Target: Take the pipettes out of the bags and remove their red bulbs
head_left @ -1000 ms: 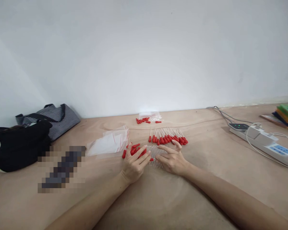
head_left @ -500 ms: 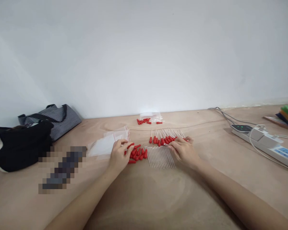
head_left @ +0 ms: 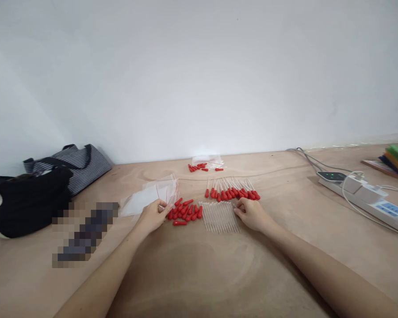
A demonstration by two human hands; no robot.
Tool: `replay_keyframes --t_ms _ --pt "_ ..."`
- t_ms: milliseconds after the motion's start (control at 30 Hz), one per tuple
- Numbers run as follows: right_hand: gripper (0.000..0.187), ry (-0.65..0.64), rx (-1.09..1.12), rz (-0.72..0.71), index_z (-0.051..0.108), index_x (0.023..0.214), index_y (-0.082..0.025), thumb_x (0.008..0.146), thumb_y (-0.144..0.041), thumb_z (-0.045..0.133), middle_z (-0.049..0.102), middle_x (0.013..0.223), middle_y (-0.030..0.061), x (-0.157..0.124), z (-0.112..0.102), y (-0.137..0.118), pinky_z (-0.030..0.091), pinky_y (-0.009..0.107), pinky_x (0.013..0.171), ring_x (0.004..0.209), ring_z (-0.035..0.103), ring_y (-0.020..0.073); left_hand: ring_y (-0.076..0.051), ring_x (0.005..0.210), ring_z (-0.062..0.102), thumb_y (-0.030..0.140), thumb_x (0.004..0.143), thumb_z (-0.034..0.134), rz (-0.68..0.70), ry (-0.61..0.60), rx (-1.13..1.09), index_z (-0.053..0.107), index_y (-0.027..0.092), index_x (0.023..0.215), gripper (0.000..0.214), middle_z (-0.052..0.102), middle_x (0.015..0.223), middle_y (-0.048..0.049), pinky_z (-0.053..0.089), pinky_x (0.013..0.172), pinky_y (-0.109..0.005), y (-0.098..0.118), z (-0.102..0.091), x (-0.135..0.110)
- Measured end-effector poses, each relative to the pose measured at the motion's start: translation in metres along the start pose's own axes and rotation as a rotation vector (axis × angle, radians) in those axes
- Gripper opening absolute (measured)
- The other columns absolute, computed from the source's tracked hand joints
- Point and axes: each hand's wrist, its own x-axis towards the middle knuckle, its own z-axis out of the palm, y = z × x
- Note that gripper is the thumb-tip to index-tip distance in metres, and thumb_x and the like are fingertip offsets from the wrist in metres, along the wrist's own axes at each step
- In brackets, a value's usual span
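The left hand [head_left: 152, 216] lay beside the heap of little red rubber caps [head_left: 185, 211], at the edge of the clear plastic bags [head_left: 149, 196]. The right hand [head_left: 252, 214] touched the row of thin clear tubes [head_left: 220, 217]. Both hands were curled, but what they held could not be told. Caps and tubes probably lay side by side so each hand could reach one. A moment earlier the right hand was up at the finished red-capped tubes [head_left: 232, 193].
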Motion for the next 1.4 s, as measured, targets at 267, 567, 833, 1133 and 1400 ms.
replay_keyframes --t_ms 267,567,833,1133,1400 --pt "0.017 0.013 -0.024 0.052 0.06 0.079 -0.019 0.079 -0.027 0.045 0.066 0.079 0.0052 0.002 0.003 -0.003 0.037 0.023 0.057 0.077 0.061 0.0172 -0.02 0.063 0.059 0.043 0.079 0.034 0.061 0.13 0.256 0.053 0.02 0.063 0.034 0.06 0.058 -0.0027 0.038 0.057 -0.026 0.002 -0.014 0.0" --pt "0.017 0.075 -0.148 0.081 0.061 0.08 -0.024 0.08 -0.032 0.045 0.067 0.078 -0.0001 -0.005 -0.008 -0.012 0.031 0.024 0.053 0.074 0.06 0.0165 -0.019 0.088 0.056 0.03 0.073 0.049 0.379 0.074 0.227 0.06 0.02 0.083 0.018 0.065 0.085 -0.0021 0.038 0.078 -0.027 0.07 0.037 0.025" --pt "0.019 0.103 -0.175 0.046 0.062 0.082 -0.027 0.081 -0.033 0.044 0.067 0.074 -0.0027 -0.008 -0.008 -0.016 0.028 0.022 0.051 0.07 0.06 0.0145 -0.016 0.061 0.059 0.03 0.063 0.059 0.2 -0.048 0.194 0.061 0.019 0.071 0.014 0.064 0.063 0.0004 0.039 0.054 -0.023 0.094 0.072 0.065" --pt "0.018 0.326 -0.173 -0.182 0.063 0.08 -0.025 0.081 -0.03 0.046 0.067 0.072 -0.0019 -0.01 -0.002 -0.015 0.033 0.024 0.056 0.068 0.058 0.0137 -0.017 0.069 0.06 0.021 0.065 0.055 0.194 0.056 0.174 0.05 0.015 0.095 0.031 0.065 0.073 -0.0026 0.039 0.058 -0.024 0.097 0.051 0.055" --pt "0.022 0.723 -0.364 -0.801 0.057 0.103 -0.025 0.083 -0.025 0.049 0.06 0.111 -0.0002 -0.015 0.015 -0.031 0.014 0.038 0.099 0.107 0.047 0.0152 -0.016 0.065 0.054 0.013 0.069 0.049 0.986 0.362 0.287 0.044 0.019 0.076 0.01 0.058 0.067 0.0002 0.041 0.067 -0.03 0.063 0.037 -0.027"
